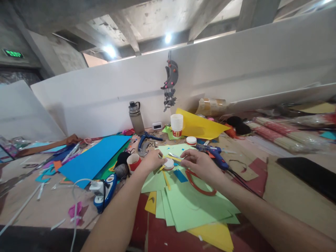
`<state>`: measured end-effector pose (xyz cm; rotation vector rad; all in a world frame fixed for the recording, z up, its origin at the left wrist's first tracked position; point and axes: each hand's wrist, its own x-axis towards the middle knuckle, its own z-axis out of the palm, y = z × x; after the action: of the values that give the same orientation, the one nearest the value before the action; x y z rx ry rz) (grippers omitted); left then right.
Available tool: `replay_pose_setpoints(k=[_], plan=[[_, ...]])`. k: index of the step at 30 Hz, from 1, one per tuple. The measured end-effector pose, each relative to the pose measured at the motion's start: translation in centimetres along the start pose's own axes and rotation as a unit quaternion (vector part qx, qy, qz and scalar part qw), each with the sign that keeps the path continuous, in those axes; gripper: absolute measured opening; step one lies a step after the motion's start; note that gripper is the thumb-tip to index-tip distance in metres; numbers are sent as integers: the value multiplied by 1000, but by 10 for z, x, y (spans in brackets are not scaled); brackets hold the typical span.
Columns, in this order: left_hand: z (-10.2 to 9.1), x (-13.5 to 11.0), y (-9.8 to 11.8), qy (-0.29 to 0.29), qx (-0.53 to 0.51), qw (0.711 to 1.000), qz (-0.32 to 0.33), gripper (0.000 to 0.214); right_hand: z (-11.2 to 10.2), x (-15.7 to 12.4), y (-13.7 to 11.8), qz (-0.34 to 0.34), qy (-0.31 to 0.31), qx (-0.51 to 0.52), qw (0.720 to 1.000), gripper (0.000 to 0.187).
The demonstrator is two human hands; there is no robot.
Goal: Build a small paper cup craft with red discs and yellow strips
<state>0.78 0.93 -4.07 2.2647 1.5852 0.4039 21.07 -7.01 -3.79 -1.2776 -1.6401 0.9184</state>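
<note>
My left hand (151,160) curls its fingers around a small white tape roll (168,163) that rests on a pile of light green paper sheets (189,203). My right hand (200,163) reaches in from the right with thumb and forefinger pinched on the thin strip of tape (175,156) coming off the roll. Below the roll lie a small blue paper piece (180,175) and a red curved paper ring (197,185). Yellow paper strips lie under the roll.
A blue glue gun (216,154) with its cable lies right of my hands. A large blue sheet (94,159), a red-rimmed tape roll (133,162), a stack of paper cups (176,125), a grey bottle (136,117), yellow paper (202,126) and a white wall board (236,66) surround them.
</note>
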Motion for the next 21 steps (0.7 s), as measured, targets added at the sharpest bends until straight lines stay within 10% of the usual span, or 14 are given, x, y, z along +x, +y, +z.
replay_pose_setpoints(k=[21], plan=[[-2, 0, -1, -39, -88, 995, 13, 23, -4, -11, 3, 72, -99, -176, 977, 11]])
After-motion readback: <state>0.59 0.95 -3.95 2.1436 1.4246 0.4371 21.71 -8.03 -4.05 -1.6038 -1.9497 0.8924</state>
